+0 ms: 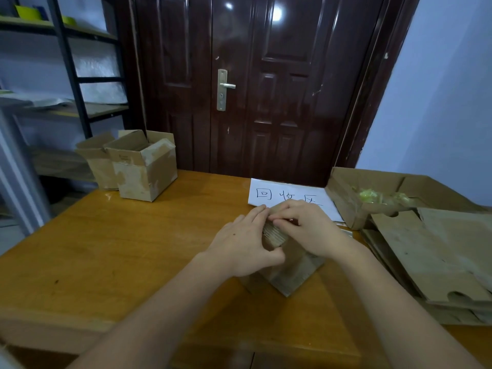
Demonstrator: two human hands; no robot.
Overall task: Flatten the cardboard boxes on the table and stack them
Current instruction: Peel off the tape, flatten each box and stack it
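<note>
1. A small brown cardboard box (pixel 288 272) stands near the middle of the orange-brown wooden desk (pixel 111 251), one corner turned toward the person.
2. The left hand (pixel 246 245) grips the box's near-left top edge, thumb curled against the side and fingers reaching over a ribbed, torn strip of cardboard on top.
3. The right hand (pixel 306 227) lies across the top from the right, its fingers bent and pinching at the top flap beside the left fingertips (what exactly sits between the fingertips is too small to tell).
4. Both forearms come in from the bottom edge and hide much of the box's top and far side.
5. Just behind the hands lies a white sheet of paper (pixel 269 194) with black handwritten characters, its near edge covered by the fingers.
6. To the right, near the box but apart from it, a stack of flattened brown cardboard sheets (pixel 447 262) lies on the desk's right side.
7. Behind that stack, a large opened cardboard carton (pixel 346 190) holds scraps of yellowish-green tape (pixel 370 195).
8. At the far left corner of the desk, well apart from the hands, stand two upright open cardboard boxes (pixel 143 171), flaps raised, touching each other.
9. Beyond the desk are a dark brown panelled door (pixel 266 83) with a brass handle (pixel 226 86) and, at left, a black metal shelf rack (pixel 69 62).
</note>
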